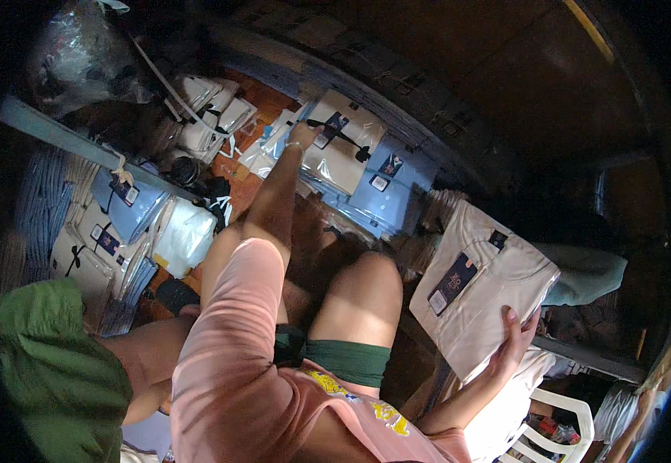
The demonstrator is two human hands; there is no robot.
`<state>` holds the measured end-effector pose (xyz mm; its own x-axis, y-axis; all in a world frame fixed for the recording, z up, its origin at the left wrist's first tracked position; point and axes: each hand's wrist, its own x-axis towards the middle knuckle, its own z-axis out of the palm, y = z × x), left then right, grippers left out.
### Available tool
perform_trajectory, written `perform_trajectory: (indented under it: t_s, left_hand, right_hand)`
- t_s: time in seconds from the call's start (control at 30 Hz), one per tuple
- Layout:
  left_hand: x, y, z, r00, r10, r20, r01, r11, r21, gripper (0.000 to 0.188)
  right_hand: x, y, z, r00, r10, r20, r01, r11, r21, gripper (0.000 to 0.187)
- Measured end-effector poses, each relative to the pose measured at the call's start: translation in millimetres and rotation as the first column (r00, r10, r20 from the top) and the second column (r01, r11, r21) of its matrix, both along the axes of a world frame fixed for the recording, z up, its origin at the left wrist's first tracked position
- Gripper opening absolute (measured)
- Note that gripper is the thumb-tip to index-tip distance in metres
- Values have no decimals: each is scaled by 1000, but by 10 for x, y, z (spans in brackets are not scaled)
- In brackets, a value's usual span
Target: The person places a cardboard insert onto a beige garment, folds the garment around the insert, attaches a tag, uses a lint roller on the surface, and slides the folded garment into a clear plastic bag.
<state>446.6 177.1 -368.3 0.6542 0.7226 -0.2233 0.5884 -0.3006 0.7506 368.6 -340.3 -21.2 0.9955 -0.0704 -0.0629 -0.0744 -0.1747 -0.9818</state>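
My right hand grips a folded cream shirt by its lower right edge, thumb on top and the other fingers partly hidden. A dark tag lies on its front. My left arm reaches forward, and my left hand is at the left edge of a folded beige shirt in clear plastic. The left fingers look closed around something small and dark, which I cannot make out. Beside this packet lies a stack of light blue folded shirts with dark tags.
More folded shirts are piled at the left, next to a white plastic bundle. White packets lie farther back. A person's green garment is close on my left. A white plastic chair stands at the lower right.
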Motion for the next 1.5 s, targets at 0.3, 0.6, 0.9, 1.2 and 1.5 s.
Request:
perform_trajectory:
  t_s: [0.3, 0.6, 0.9, 1.2, 1.5]
  left_hand:
    - [-77, 434, -181, 939, -116, 323, 217, 929, -299, 54]
    - [-1443, -706, 1537, 771, 305, 560, 148, 768, -623, 49]
    - [-3188, -2699, 1713, 781, 616, -97, -165, 55, -985, 35]
    - [-3818, -2305, 2180, 965, -128, 227, 220, -63, -973, 24]
    - [-3193, -2277, 1814, 896, -442, 54, 397, 848, 351, 26]
  right_hand:
    - [91, 79, -101, 994, 103, -38, -101, 994, 45, 84]
    - [-67, 92, 0, 997, 16, 82, -18, 1000, 23, 73]
    - [-88, 70, 75, 992, -46, 114, 28, 987, 156, 57]
    - [-217, 174, -84, 971, 58, -230, 48, 902, 428, 44]
    - [-582, 169, -744, 780, 276, -562, -51, 923, 383, 33]
